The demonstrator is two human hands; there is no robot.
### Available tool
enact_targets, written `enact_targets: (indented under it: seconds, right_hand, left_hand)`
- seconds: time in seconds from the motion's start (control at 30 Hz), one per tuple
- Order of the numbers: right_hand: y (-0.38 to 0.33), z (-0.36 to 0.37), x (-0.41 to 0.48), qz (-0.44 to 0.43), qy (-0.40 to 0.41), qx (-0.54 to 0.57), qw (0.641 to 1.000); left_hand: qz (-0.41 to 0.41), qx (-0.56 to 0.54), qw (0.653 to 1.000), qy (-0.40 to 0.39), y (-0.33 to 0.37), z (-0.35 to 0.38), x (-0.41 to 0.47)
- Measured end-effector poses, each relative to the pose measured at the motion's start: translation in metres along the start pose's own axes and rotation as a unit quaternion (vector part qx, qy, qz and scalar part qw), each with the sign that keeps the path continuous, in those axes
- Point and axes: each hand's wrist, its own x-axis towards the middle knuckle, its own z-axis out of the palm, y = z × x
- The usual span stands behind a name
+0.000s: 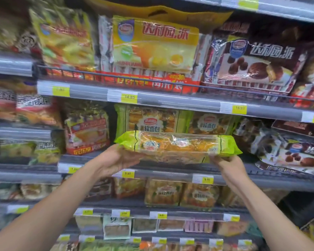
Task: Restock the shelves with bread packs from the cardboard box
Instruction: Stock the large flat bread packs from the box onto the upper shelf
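A long clear-and-lime-green plastic bread pack [178, 146] lay level before the grey metal shelf [170, 173], the left hand [116, 161] cupped under its left end and the right hand [227, 164] pinching its right end.

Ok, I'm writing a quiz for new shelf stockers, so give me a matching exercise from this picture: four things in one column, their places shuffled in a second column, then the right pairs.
Things
1. green-ended bread pack
2. yellow pie bag
3. brown chocolate pie bag
4. 14.80 price label

Places
A. on the upper shelf, right of the yellow pie bag
B. on the upper shelf's front strip
C. held between the left hand and right hand, in front of the middle shelf
D. on the upper shelf, centre

Pairs: 1-C, 2-D, 3-A, 4-B
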Motion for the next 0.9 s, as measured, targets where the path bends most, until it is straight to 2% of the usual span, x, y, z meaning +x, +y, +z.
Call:
enact_targets:
  seconds: [0.23, 0.37, 0.9]
  right_hand:
    - [0.005, 0.032, 0.032, 0.023, -0.064, 0.034, 0.997]
    - [0.006, 0.044, 0.047, 0.031, -0.090, 0.039, 0.995]
    - [0.016, 0.072, 0.093, 0.098, -0.087, 0.074, 0.989]
  left_hand:
    - [0.048, 0.042, 0.996, 0.068, 0.008, -0.012, 0.002]
    - [0.052, 0.006, 0.993, 0.107, 0.012, -0.019, 0.015]
    - [0.014, 0.030, 0.983, 0.179, 0.021, -0.046, 0.062]
